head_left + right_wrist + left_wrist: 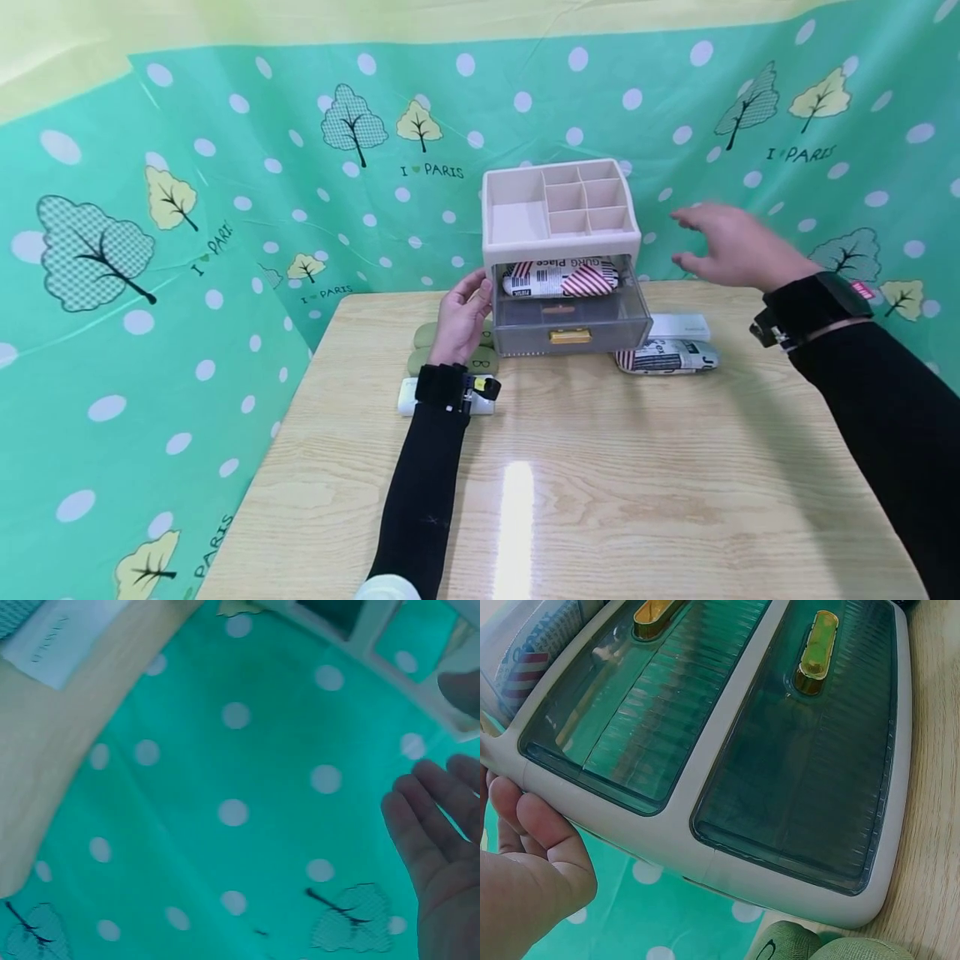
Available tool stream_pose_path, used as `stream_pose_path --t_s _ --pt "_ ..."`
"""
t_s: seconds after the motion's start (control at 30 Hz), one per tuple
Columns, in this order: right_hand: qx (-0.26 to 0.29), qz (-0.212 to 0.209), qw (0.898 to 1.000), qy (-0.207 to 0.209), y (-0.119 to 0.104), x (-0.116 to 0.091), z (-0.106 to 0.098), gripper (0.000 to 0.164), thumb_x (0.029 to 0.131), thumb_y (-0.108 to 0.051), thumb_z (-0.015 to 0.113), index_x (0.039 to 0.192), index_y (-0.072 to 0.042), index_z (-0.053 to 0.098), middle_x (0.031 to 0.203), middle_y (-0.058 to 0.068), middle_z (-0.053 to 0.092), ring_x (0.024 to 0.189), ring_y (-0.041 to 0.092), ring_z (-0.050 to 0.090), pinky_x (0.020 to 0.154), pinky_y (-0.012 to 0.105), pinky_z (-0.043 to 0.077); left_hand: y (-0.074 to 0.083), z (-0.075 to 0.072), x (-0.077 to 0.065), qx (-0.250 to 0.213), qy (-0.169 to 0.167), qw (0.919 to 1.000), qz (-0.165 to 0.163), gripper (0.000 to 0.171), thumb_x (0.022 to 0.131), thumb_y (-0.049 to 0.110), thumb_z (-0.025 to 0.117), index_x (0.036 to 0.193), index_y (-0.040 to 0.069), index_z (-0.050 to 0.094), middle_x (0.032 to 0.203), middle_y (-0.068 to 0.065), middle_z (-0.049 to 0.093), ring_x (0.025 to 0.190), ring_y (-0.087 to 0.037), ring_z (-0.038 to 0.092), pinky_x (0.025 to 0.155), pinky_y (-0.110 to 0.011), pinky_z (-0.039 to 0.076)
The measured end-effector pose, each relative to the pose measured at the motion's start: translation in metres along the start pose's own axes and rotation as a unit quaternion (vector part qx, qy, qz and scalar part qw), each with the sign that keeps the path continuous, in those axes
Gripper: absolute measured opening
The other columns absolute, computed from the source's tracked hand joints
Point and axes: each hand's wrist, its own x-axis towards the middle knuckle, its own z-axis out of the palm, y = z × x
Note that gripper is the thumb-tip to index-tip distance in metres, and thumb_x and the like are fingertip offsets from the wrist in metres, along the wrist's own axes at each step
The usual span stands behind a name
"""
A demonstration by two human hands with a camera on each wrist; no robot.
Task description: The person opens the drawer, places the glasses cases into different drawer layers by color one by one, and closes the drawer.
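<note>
A white desktop organizer (561, 249) stands at the back of the table. Its smoky clear upper drawer (517, 333), with a gold handle (570, 336), is pulled out. Inside lies a newspaper-print pouch-like case (558, 279) with red stripes. In the left wrist view, two lower drawers (802, 772) are closed. My left hand (461, 323) holds the organizer's left side, thumb near the front edge and fingers curled at the frame (544, 787). My right hand (735, 247) hovers to the right of the organizer, fingers extended, nothing in it; the right wrist view shows its spread fingers (420, 832).
Left of the organizer lie two green glasses cases (477, 360) and a white box (407, 397). On its right are another newspaper-print case (667, 357) and a white box (686, 326). A green dotted curtain (285, 200) hangs close behind the table (600, 483).
</note>
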Motion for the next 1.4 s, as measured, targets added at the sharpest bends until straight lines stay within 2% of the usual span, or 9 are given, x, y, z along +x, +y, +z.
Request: stream_pose_path --t_s 0.3,0.57,0.8,0.9,1.07,1.2,1.4 --pt "0.022 0.034 0.997 -0.070 0.021 -0.006 0.038 0.069 0.092 -0.029 0.076 0.141 0.011 0.049 0.128 0.035 0.060 0.116 0.051 0.059 0.094 0.065 0.049 0.000 0.002 0.001 -0.008 0.004 1.0000 0.001 0.036 0.101 0.005 0.062 0.135 -0.006 0.057 0.117 -0.005 0.063 0.097 -0.014 0.064 0.084 -0.023 0.051" --pt "0.041 0.021 0.995 -0.092 0.026 -0.016 0.076 0.069 0.085 -0.028 0.084 0.134 0.012 0.056 0.124 0.031 0.064 0.115 0.048 0.062 0.094 0.062 0.051 0.001 0.002 0.001 -0.005 0.003 1.0000 0.001 0.035 0.101 0.004 0.062 0.134 -0.005 0.058 0.116 -0.005 0.064 0.097 -0.014 0.064 0.083 -0.023 0.051" --pt "0.067 0.022 0.989 -0.128 0.026 -0.024 0.099 0.078 0.080 -0.037 0.088 0.133 0.012 0.057 0.121 0.029 0.066 0.111 0.044 0.063 0.092 0.059 0.052 0.001 0.002 0.000 -0.004 0.004 1.0000 0.002 0.035 0.101 0.004 0.061 0.135 -0.006 0.057 0.116 -0.005 0.064 0.096 -0.013 0.064 0.082 -0.022 0.051" --pt "0.072 0.020 0.988 -0.134 0.026 -0.029 0.108 0.080 0.076 -0.041 0.091 0.129 0.011 0.060 0.116 0.025 0.068 0.106 0.039 0.065 0.091 0.058 0.053 0.001 0.002 -0.001 -0.004 0.005 1.0000 0.000 0.036 0.101 0.004 0.062 0.135 -0.006 0.057 0.117 -0.005 0.064 0.095 -0.013 0.064 0.082 -0.022 0.051" --pt "0.070 -0.003 0.989 -0.129 0.025 -0.034 0.120 0.074 0.072 -0.041 0.094 0.121 0.006 0.066 0.108 0.015 0.070 0.099 0.032 0.066 0.088 0.053 0.054 0.001 0.001 -0.001 0.001 0.004 1.0000 0.001 0.038 0.101 0.005 0.061 0.137 -0.006 0.056 0.117 -0.005 0.064 0.095 -0.013 0.063 0.081 -0.022 0.050" --pt "0.072 0.000 0.989 -0.133 0.023 -0.033 0.127 0.068 0.071 -0.040 0.095 0.117 0.002 0.069 0.100 0.007 0.069 0.090 0.023 0.061 0.083 0.047 0.053 0.002 0.001 -0.001 0.006 0.003 1.0000 0.004 0.039 0.101 0.007 0.062 0.137 -0.006 0.055 0.118 -0.004 0.064 0.096 -0.013 0.063 0.081 -0.022 0.050" --pt "0.080 -0.002 0.987 -0.143 0.023 -0.032 0.136 0.061 0.069 -0.038 0.096 0.109 0.000 0.071 0.087 0.001 0.063 0.078 0.018 0.053 0.070 0.034 0.045 0.001 0.001 0.000 0.004 0.006 1.0000 0.001 0.038 0.101 0.006 0.062 0.136 -0.005 0.056 0.116 -0.004 0.065 0.095 -0.013 0.063 0.080 -0.021 0.049"
